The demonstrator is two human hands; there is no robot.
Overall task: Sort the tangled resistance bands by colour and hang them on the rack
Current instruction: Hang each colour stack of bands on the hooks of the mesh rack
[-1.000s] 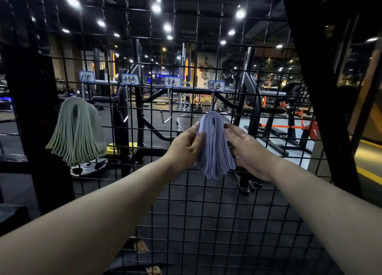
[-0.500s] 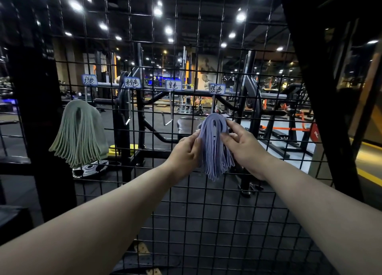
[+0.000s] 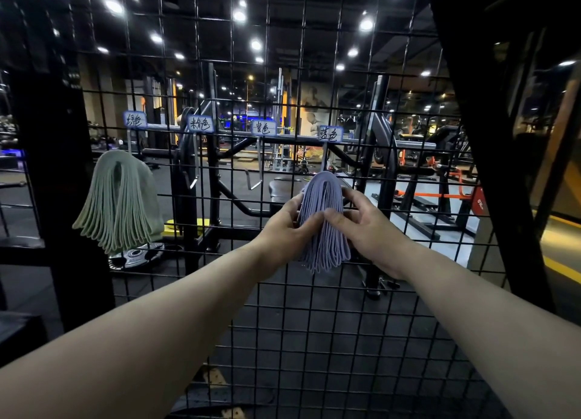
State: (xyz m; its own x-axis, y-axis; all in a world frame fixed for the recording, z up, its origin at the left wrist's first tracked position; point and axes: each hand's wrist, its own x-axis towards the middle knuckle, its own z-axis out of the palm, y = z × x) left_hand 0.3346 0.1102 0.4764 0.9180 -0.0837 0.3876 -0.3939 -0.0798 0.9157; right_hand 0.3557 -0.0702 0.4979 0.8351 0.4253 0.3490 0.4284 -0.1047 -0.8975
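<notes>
Two hands were on the blue bands (image 3: pixel 327 248), which hung centre-frame from the hook under the fourth label (image 3: pixel 330 134) on the wire-grid rack (image 3: pixel 283 308). L hand (image 3: pixel 284 230) gripped the bundle's left edge, R hand (image 3: pixel 369 230) the right edge. Both thumbs pressed on the front, tips nearly meeting, w/ fingers curled round the sides. Neither hand was spread wide.

Step looked like seating/tidying the bundle on its hook. To do it well, prob. best to check every loop sits over the hook, squeeze the stack flat w/ the thumbs, then ease off one hand at a time so no loop slips. Hook itself was hidden behind the bands, so couldn't tell how deep they sat.

Bands: thin, flat, matte rubbery loops, lavender-blue, stacked edge-on & fanning out toward the bottom, mop-like. Green bands (image 3: pixel 121 201), mid-left of frame, hung the same way w/ a wider fan. Two J-shaped metal hooks (image 3: pixel 258 179) btwn them looked shiny. Rack: thin black wire, square mesh.
</notes>
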